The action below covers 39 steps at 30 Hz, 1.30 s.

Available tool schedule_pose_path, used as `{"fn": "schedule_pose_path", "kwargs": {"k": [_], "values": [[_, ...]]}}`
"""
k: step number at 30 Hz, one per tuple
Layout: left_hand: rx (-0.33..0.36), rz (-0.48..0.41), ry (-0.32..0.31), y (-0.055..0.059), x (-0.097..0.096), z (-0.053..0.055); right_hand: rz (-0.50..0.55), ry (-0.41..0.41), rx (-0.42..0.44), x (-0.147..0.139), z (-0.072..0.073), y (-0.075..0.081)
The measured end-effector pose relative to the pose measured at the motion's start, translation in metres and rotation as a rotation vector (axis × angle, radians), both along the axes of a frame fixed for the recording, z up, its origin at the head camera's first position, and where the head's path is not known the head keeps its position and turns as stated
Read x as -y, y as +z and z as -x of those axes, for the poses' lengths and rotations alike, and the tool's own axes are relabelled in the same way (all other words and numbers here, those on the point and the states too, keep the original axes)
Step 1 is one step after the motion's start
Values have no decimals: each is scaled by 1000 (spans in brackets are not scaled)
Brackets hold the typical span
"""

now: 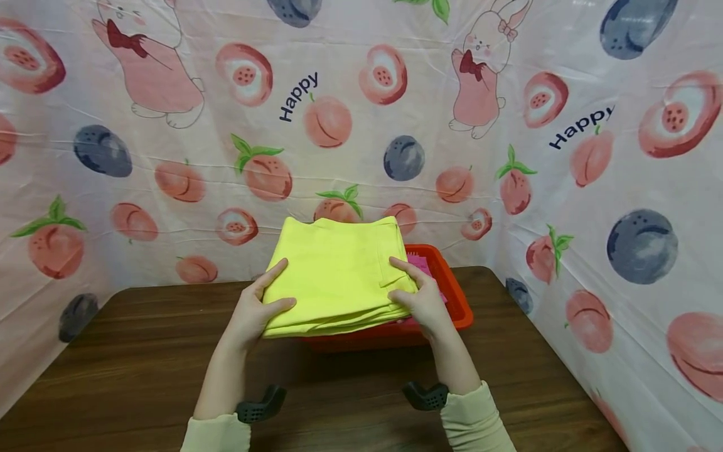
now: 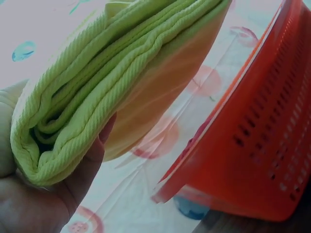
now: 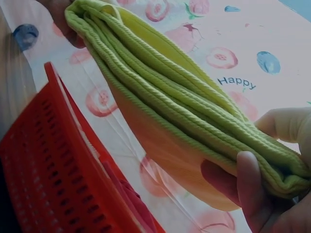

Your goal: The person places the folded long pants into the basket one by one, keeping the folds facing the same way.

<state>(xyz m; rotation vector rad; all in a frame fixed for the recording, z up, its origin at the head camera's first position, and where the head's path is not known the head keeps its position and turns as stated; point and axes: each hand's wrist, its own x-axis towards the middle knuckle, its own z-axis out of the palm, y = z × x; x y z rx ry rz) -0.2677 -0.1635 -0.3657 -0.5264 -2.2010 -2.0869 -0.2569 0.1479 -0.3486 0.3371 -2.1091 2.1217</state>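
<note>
A folded bright yellow cloth garment (image 1: 333,270), several layers thick, is held up level between both hands. My left hand (image 1: 258,307) grips its left edge, thumb on top and fingers underneath. On the opposite edge my right hand (image 1: 420,298) grips it the same way. The layered folds of the yellow garment (image 2: 97,82) show in the left wrist view, with fingers curled below. Behind and beneath it stands a red plastic basket (image 1: 454,295), partly hidden by the garment. Some pink cloth (image 1: 420,263) lies inside the basket.
The basket rests on a dark brown wooden table (image 1: 141,351), toward the back. A white sheet (image 1: 339,157) printed with peaches, blueberries and rabbits hangs behind the table and along both sides. Black straps with cameras (image 1: 262,405) sit at the wrists.
</note>
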Motion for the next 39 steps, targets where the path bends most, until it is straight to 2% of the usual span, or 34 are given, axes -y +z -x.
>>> {"fn": "schedule_pose_path", "kwargs": {"k": [7, 13, 20, 30, 39], "values": [[9, -82, -28, -4, -15, 0, 0, -9, -6, -13, -1, 2], [-5, -105, -22, -8, -25, 0, -32, -32, -19, -23, -2, 2], [-21, -137, -39, -11, -37, 4, -5, -42, -47, -34, -2, 4], [-35, -129, 15, -12, -49, 8, 34, -46, -35, -42, -2, 5], [-13, -118, 49, -21, -55, 12, -2, -52, -41, -46, 2, -3]]}}
